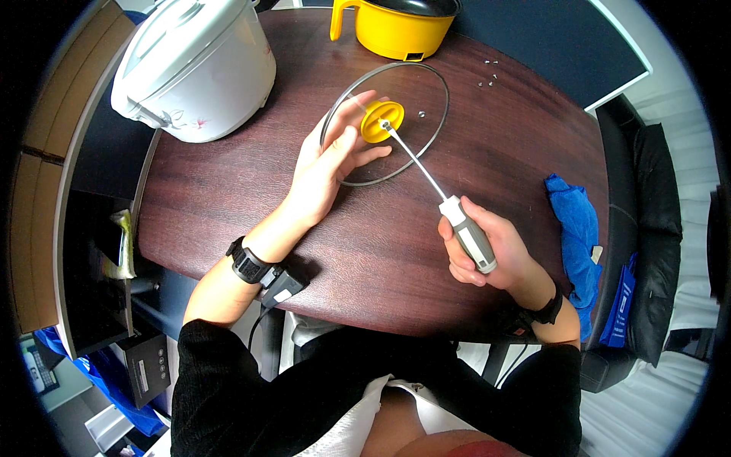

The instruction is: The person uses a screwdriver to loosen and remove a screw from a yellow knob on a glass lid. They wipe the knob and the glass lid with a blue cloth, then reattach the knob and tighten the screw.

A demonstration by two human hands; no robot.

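Note:
My left hand point(329, 160) holds a round glass lid point(417, 143) with a thin metal rim, tilted above the table. Its fingers curl about the yellow knob point(371, 131) at the lid's middle, the thumb near the knob's edge. Some fingers are partly hidden behind the knob. In my right hand point(495, 247) is a screwdriver point(428, 177) with a grey and white handle. Its long metal shaft slants up to the left, and the tip meets the centre of the knob at a small metal screw. A small shiny metal piece point(421, 114) shows within the lid's outline.
A white rice cooker point(209, 84) stands at the far left of the dark wooden table point(365, 259). Behind the lid sits a yellow pot point(403, 34) with a handle. Several small screws point(489, 76) lie at the far right. A blue cloth point(575, 236) drapes over the right edge.

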